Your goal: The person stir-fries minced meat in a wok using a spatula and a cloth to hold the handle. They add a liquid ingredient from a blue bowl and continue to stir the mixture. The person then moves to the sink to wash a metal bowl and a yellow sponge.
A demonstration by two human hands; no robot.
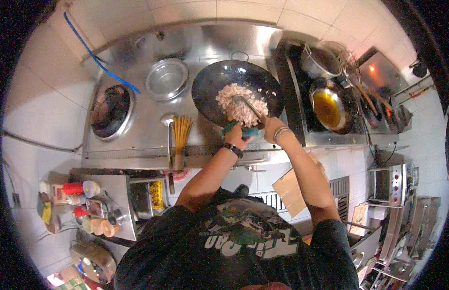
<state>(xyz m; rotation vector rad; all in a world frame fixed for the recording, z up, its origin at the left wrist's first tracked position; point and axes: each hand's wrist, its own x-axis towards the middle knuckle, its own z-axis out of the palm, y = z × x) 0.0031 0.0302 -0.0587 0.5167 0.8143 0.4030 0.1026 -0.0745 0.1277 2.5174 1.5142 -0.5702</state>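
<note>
A large black wok [213, 78] sits on the steel stove top, with a heap of pale, chopped food [233, 107], perhaps minced meat, in its lower middle. My left hand [235, 135] grips a green cloth [250, 132] at the wok's near edge, and any handle under it is hidden. Closed around the handle of a metal ladle or spatula [250, 105] is my right hand [274, 128]; the tool's head is in the food. A few small pink bits lie on the wok's right side. A bamboo brush [181, 132] and a long ladle [169, 137] lie left of the wok.
Stacked metal bowls or lids [167, 79] and a dark round pan [112, 112] stand to the left. On the right burner area are a pan of amber liquid [327, 107] and a metal pot [320, 63]. Seasoning containers [101, 226] stand at lower left.
</note>
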